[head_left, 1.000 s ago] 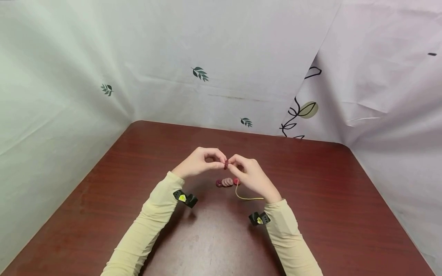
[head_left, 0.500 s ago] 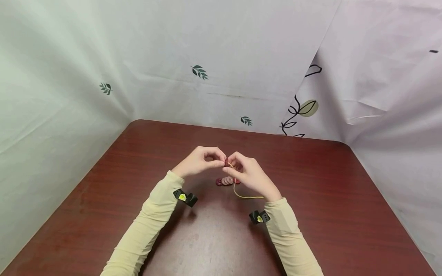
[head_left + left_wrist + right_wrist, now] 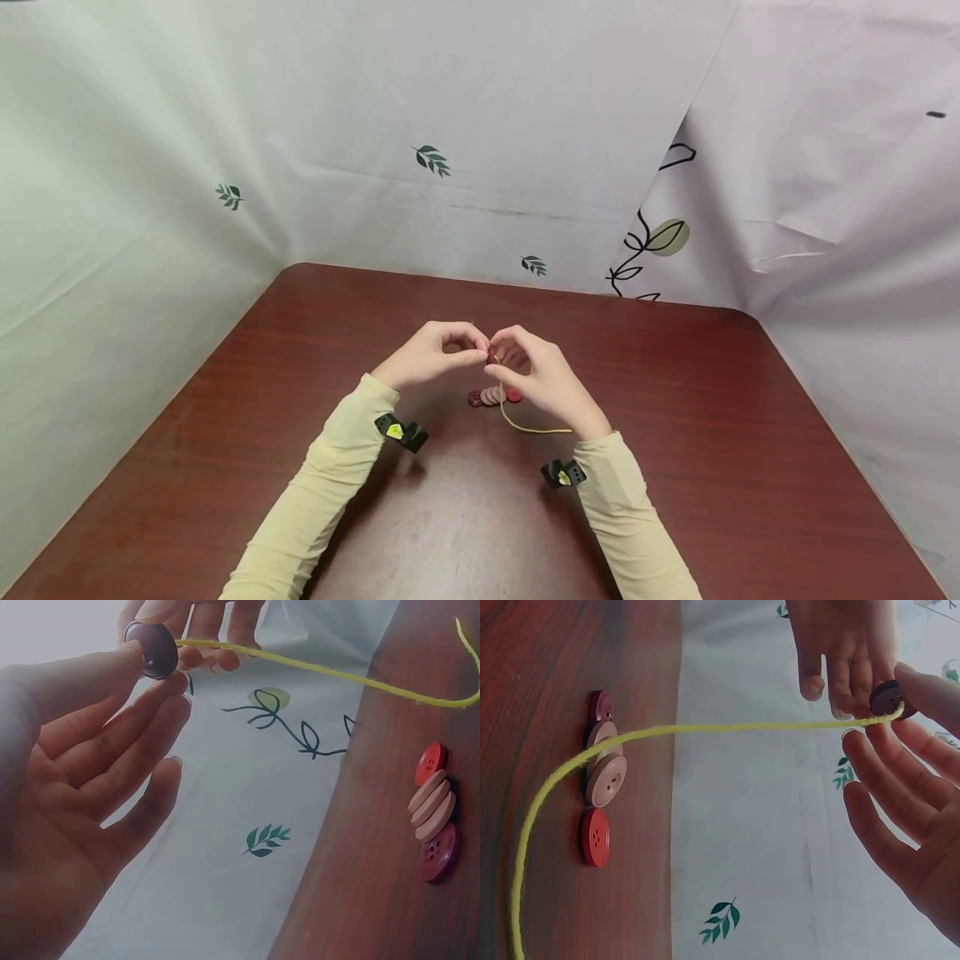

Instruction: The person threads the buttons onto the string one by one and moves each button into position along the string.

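Note:
Thumb and fingers of my left hand [image 3: 435,354] pinch a dark maroon button [image 3: 152,649] by its edge, held up above the table. My right hand [image 3: 543,375] meets it from the other side, its thumb and forefinger at the same button's rim. A yellow cord [image 3: 705,727] comes out of a hole in the button's right-facing side. From there it droops below the right hand and onto the table. The left face of the button is mostly covered by the left fingers.
On the brown table [image 3: 675,392] below the hands lies a short row of buttons: a maroon one [image 3: 439,853], several overlapping pinkish ones [image 3: 433,806] and a red one [image 3: 431,763]. Behind the table hangs a pale curtain [image 3: 487,125] with leaf prints.
My right thumb and forefinger have spread apart around the button's rim. The cord now shows at the button and its hanging part has shifted left; the left hand keeps its grip.

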The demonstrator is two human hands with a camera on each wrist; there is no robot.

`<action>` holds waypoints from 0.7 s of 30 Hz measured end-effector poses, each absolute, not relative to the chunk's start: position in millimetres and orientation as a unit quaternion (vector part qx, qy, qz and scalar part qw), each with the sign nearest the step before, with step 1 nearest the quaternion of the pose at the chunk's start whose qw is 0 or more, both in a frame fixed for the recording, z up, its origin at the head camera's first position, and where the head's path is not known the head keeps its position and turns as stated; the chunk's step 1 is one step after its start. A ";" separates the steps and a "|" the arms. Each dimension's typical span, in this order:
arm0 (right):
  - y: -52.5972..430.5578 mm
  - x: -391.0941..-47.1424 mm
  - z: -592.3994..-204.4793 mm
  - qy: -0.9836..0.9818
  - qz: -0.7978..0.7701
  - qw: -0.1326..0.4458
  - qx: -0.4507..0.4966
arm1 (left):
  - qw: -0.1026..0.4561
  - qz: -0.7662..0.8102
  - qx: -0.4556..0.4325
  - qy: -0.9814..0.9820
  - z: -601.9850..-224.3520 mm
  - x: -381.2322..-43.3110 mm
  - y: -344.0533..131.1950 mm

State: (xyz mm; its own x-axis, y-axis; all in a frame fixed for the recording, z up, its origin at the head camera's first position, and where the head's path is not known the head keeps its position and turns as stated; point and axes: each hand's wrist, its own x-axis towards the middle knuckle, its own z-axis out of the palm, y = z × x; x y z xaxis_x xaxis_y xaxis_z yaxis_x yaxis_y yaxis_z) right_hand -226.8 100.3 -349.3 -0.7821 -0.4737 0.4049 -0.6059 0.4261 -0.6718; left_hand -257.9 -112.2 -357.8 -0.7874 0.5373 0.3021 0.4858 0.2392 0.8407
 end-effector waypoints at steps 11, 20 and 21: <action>102.4 -228.1 -347.7 -0.848 0.418 0.077 0.316 | 0.026 0.526 0.317 0.789 -359.0 -259.3 -113.9; 104.6 -225.7 -346.5 -0.866 0.391 0.080 0.303 | 0.042 0.535 0.307 0.786 -357.7 -257.9 -115.0; 104.8 -225.5 -346.4 -0.866 0.390 0.080 0.302 | 0.041 0.535 0.304 0.787 -357.4 -257.7 -115.0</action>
State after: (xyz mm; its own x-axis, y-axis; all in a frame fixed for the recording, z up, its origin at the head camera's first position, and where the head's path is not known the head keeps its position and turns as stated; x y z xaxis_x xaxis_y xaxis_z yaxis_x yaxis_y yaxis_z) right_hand -225.5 104.8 -346.4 -0.8045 -0.4614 0.3740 -0.5858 0.5127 -0.6277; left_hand -257.7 -115.0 -357.4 -0.8113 0.5232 0.2608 0.4349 0.2421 0.8673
